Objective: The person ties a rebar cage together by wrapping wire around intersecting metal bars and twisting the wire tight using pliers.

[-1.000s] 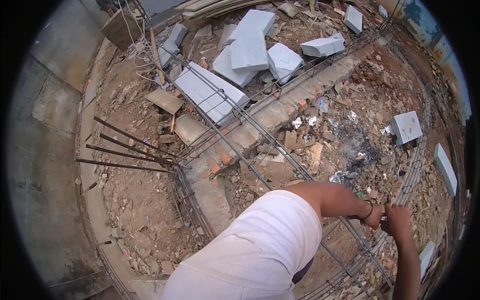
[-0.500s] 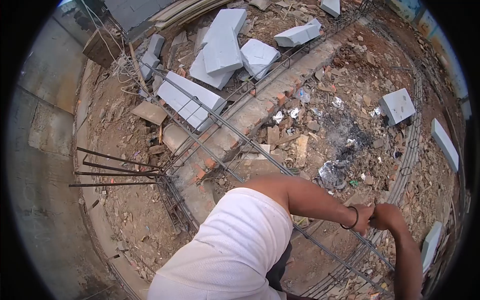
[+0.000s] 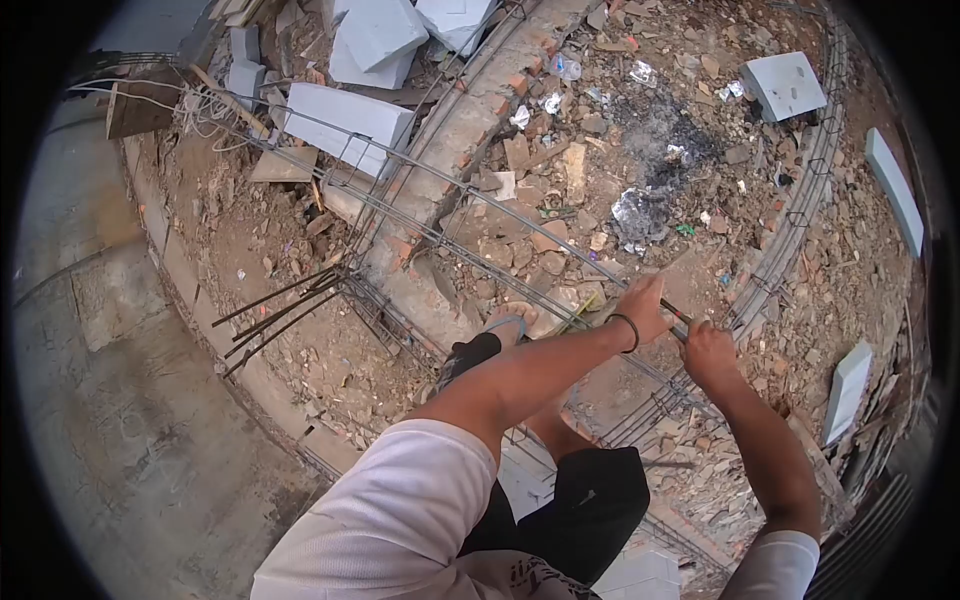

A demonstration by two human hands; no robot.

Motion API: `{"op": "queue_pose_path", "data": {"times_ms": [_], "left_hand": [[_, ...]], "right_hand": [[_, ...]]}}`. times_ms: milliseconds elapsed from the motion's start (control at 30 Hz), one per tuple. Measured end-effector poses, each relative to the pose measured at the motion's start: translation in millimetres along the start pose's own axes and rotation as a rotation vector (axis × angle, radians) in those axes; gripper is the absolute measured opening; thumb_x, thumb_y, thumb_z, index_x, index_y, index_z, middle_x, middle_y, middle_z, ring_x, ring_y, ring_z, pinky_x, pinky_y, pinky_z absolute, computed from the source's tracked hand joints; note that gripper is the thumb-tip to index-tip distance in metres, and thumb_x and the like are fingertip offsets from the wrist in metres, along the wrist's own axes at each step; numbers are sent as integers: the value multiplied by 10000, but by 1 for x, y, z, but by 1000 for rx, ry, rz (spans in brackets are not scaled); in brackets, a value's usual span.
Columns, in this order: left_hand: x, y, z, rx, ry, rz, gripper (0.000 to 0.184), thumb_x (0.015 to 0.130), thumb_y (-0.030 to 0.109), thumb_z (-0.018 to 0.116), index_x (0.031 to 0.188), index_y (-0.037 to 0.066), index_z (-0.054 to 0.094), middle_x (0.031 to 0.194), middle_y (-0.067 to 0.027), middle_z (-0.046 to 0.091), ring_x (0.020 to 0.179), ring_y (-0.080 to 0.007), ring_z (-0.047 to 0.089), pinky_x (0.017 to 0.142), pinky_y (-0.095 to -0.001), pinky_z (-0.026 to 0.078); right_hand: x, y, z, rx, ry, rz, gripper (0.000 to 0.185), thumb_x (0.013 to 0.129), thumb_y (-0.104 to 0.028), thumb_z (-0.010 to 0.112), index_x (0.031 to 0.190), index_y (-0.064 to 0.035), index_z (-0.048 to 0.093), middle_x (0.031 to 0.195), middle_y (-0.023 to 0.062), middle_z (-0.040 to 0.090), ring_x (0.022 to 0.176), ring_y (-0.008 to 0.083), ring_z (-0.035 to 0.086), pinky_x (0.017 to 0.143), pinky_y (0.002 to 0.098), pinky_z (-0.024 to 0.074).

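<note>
My left hand [image 3: 643, 312], with a black band on its wrist, is closed round a dark bar [image 3: 674, 313] that has a small red mark. Just to its right, my right hand [image 3: 710, 352] is closed in a fist on the same bar. Whether this is a separate tool or part of the rebar is hard to tell. Both hands are over the long steel rods [image 3: 520, 217] of a rebar cage, which crosses the rubble diagonally. The fingertips are largely hidden.
White blocks [image 3: 350, 125] lie at the upper left beside a brick-and-concrete footing [image 3: 470, 130]. Rusty bars [image 3: 275, 318] jut out at the left. A curved rebar bundle [image 3: 800, 220] runs along the right. My sandalled foot [image 3: 508, 325] stands by the footing; ash [image 3: 665, 140] lies beyond.
The view has tilted down and turned, bringing my legs and foot into sight. My hands now appear higher and further left, slightly apart, with the dark bar showing between them.
</note>
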State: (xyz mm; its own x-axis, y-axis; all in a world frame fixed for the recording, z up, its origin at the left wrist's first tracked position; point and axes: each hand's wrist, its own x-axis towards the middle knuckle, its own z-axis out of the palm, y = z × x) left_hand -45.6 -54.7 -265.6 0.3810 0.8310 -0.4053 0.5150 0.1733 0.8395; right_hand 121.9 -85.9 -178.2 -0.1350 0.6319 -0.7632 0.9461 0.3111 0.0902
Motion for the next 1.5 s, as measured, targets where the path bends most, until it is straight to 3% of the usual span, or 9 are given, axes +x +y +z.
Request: {"op": "queue_pose_path", "data": {"times_ms": [167,233,500,633,867,1000,1067,1267,1500], "left_hand": [[-85,-51,-10,-365,-13,-604,774,791,508,775,1258,-53,516,1052,-220,659,1031,-362,638,924,-437,505],[-87,-51,-29,-1092,-309,-922,825,828,645,690,1254,-42,525,963,-196,670,989,-324,661,889,-464,534],[-48,8,-14,-1948,-16,-887,744,943,713,420,1221,37,558,921,-105,681,772,-268,685,710,-431,586],[-65,-4,2,-1758,39,-782,605,1004,625,373,1044,70,609,902,-76,689,811,-255,679,673,-423,567],[-127,34,-35,-1973,246,-702,482,1067,432,326,1238,56,575,1096,-106,684,978,-266,671,891,-446,549],[-138,65,-63,-2032,305,-604,494,1063,392,320,1253,9,567,1180,-144,662,1082,-286,643,1008,-456,500],[-138,77,-76,-2016,320,-565,562,1058,433,302,1232,-23,579,1167,-161,659,1098,-297,634,1043,-464,477],[-130,94,-83,-1682,755,-528,600,1019,582,379,978,18,580,868,-132,651,722,-244,660,663,-378,569],[-150,88,-137,-1660,804,-560,613,1001,635,376,1090,63,579,850,-59,628,694,-194,636,627,-343,560]], "right_hand": [[4,-3,1,475,-183,121,327,970,-325,574,1052,-17,646,751,140,671,731,284,706,619,406,541],[1,8,-29,1848,-748,335,412,974,-424,575,1112,-39,621,751,103,649,572,227,605,552,397,488],[-46,-56,-13,2524,-663,167,358,1008,-343,546,1139,-12,581,817,120,673,604,230,645,532,373,526],[-77,-71,-10,2433,-694,114,251,1024,-267,521,1105,-34,570,825,126,674,637,236,668,556,367,546],[-97,-70,-22,1779,-440,63,197,1020,-223,540,1116,-57,586,898,100,679,805,189,694,690,323,546],[-103,-74,-38,1080,38,-7,272,954,-227,545,1097,-5,610,999,308,645,963,502,614,825,557,466],[-104,-75,-48,1005,104,-24,265,947,-217,550,1084,2,607,973,303,654,943,497,625,813,559,470],[-115,-92,-96,830,207,-33,265,940,-192,558,1080,32,578,873,317,658,861,510,638,753,576,472],[-99,-130,-128,739,181,-20,296,980,-223,516,1127,30,552,835,317,660,833,516,641,738,582,471]]}}
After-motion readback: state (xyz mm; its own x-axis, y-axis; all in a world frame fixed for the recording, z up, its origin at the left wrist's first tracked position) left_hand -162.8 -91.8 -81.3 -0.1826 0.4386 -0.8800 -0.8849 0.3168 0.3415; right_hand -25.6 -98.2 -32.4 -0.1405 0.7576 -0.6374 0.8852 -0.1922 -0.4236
